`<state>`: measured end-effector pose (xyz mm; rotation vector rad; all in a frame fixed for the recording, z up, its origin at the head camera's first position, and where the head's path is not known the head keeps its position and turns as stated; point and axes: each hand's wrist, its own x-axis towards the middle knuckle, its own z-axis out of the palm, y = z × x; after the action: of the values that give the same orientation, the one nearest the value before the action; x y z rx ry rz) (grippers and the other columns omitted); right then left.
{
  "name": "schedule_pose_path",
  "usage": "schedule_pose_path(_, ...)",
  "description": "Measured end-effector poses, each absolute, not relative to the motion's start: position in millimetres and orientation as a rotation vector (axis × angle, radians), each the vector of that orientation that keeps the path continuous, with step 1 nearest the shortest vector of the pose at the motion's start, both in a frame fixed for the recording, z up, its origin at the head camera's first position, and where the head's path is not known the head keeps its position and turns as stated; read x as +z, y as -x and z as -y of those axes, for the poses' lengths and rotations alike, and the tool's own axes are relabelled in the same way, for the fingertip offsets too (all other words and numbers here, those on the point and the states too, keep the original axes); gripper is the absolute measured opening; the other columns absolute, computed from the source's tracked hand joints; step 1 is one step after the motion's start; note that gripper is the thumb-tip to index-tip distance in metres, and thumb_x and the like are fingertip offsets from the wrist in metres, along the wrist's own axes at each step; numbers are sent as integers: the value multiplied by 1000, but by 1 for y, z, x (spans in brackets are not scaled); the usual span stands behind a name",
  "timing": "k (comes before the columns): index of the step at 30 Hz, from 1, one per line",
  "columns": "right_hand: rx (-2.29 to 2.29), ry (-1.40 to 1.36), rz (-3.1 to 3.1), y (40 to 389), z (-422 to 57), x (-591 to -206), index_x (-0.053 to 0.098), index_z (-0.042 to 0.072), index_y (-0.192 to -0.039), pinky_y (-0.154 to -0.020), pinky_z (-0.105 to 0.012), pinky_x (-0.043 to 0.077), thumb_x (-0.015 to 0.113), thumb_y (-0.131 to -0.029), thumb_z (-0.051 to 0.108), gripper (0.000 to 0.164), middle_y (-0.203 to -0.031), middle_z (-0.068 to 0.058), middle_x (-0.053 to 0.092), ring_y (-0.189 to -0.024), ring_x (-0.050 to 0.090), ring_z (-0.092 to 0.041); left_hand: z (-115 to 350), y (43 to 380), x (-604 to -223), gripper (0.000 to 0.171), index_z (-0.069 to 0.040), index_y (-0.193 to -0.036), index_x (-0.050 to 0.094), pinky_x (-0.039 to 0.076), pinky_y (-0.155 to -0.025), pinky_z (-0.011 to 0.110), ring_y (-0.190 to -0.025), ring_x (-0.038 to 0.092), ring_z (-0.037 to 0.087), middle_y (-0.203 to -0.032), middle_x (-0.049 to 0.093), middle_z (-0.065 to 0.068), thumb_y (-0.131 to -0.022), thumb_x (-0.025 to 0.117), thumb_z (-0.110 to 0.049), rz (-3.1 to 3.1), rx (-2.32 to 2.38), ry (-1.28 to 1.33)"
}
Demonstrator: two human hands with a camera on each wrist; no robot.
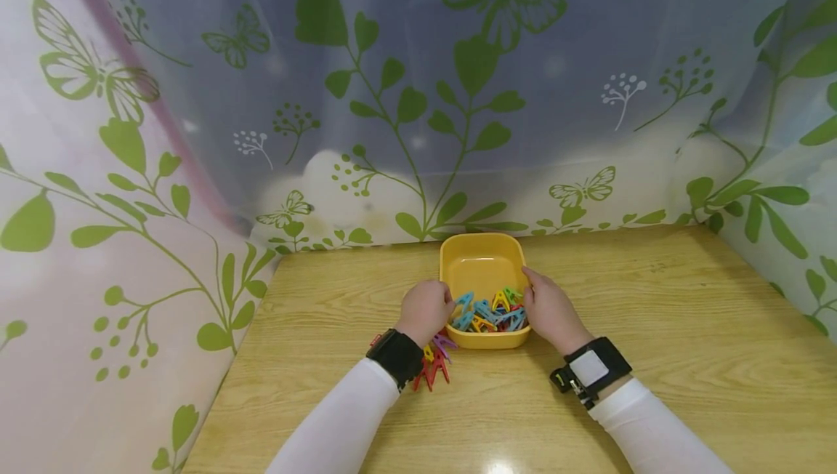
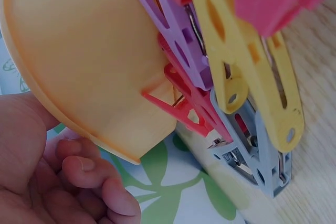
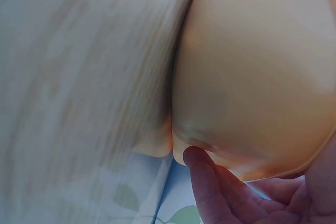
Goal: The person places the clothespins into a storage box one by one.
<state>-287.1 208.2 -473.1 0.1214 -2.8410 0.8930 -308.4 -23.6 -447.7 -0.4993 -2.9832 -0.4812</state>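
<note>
A yellow plastic tub (image 1: 489, 341) stands on the table, with several clothespins (image 1: 482, 309) in blue, yellow, red and green gathered at its near end. My left hand (image 1: 425, 308) holds the tub's left rim, its fingers curled at the outer wall in the left wrist view. At the opposite rim my right hand (image 1: 554, 314) grips the tub, fingertips against the outside wall (image 3: 252, 77). Beside the tub's near left corner lies a small heap of clothespins: red (image 1: 437, 368), purple (image 2: 178, 40), yellow (image 2: 252, 61) and grey-blue (image 2: 252, 150). My left wrist partly covers this heap in the head view.
The wood-grain table (image 1: 654, 358) extends to both sides of the tub. A curtain (image 1: 418, 96) printed with leaves and butterflies hangs behind the table and along its left and right sides. The tub's far end is close to the curtain.
</note>
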Motion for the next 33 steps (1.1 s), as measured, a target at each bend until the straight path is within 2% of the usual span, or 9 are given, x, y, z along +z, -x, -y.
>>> schedule_pose_path(11, 897, -112, 2842, 288, -208, -474, 40, -11, -151, -108, -59, 45, 39, -109, 8, 47, -144, -36, 52, -133, 53, -48, 25, 306, -445, 26, -13, -73, 66, 44, -59, 28, -65, 56, 14, -70, 62, -2, -94, 77, -24, 3015, -482, 510)
schedule_pose_path(18, 903, -98, 2851, 289, -209, -475, 38, -11, -152, -108, -59, 45, 39, -109, 9, 48, -145, -36, 51, -134, 52, -48, 34, 308, -439, 24, -10, -88, 74, 43, -59, 26, -62, 53, 12, -75, 66, 0, -100, 68, -29, 2948, -627, 528)
schedule_pose_path(25, 898, -105, 2845, 289, -208, -476, 39, -11, -152, -107, -59, 46, 39, -109, 9, 47, -144, -36, 52, -132, 54, -49, 60, 309, -428, 18, -8, -95, 71, 37, -54, 26, -58, 49, 13, -79, 63, 3, -101, 67, -25, 2910, -713, 469)
schedule_pose_path(28, 899, -97, 2854, 289, -208, -475, 38, -11, -152, -107, -59, 46, 39, -109, 9, 48, -144, -36, 52, -132, 54, -48, 74, 307, -430, 16, -6, -96, 70, 39, -56, 28, -61, 49, 15, -86, 63, 8, -99, 70, -22, 2936, -687, 425)
schedule_pose_path(33, 899, -94, 2852, 288, -207, -474, 38, -11, -152, -107, -59, 46, 38, -109, 9, 48, -144, -36, 51, -132, 54, -48, 91, 304, -443, 18, -2, -98, 72, 49, -66, 35, -70, 54, 20, -92, 64, 13, -95, 75, -19, 2979, -597, 376)
